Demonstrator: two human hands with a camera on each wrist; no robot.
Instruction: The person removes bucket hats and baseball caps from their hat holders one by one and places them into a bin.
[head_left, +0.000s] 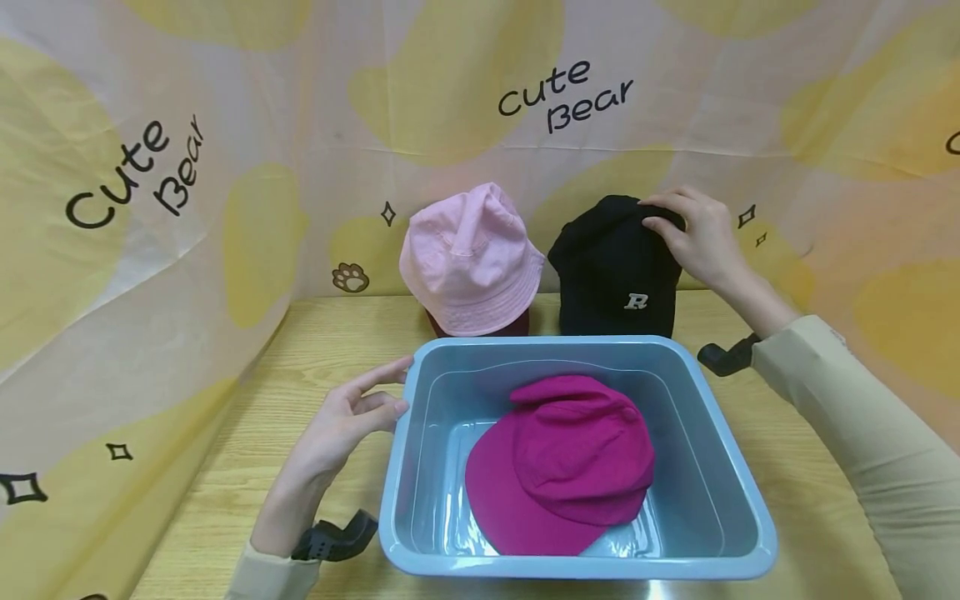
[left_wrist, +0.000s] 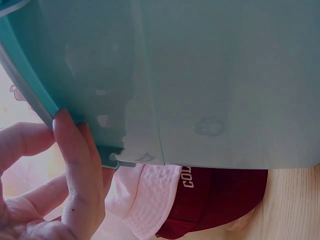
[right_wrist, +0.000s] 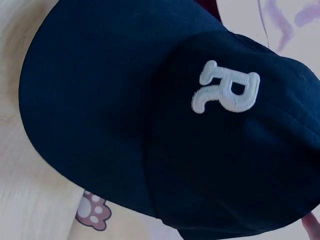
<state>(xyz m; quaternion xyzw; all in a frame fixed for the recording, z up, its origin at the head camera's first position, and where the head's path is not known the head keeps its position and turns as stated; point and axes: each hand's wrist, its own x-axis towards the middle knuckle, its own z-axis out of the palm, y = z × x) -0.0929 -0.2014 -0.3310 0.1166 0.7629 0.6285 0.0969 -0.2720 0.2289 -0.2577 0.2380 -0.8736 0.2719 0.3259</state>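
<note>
A light blue plastic bin (head_left: 731,566) stands on the table with a magenta cap (head_left: 577,467) inside it, brim toward the front left. My left hand (head_left: 352,417) grips the bin's left rim near its back corner; the left wrist view shows fingertips right at this rim. Behind the bin, my right hand (head_left: 697,233) pinches the top of a black cap (head_left: 615,267) with a white letter R. That cap fills the right wrist view, brim to the left, with only a fingertip (right_wrist: 311,227) at the lower right edge.
Left of the black cap, a pink bucket hat (head_left: 472,258) sits over a dark red cap (left_wrist: 220,200) with white lettering. The wooden table (head_left: 330,333) ends at a printed cloth backdrop (head_left: 450,83). Black wrist devices are strapped on both arms.
</note>
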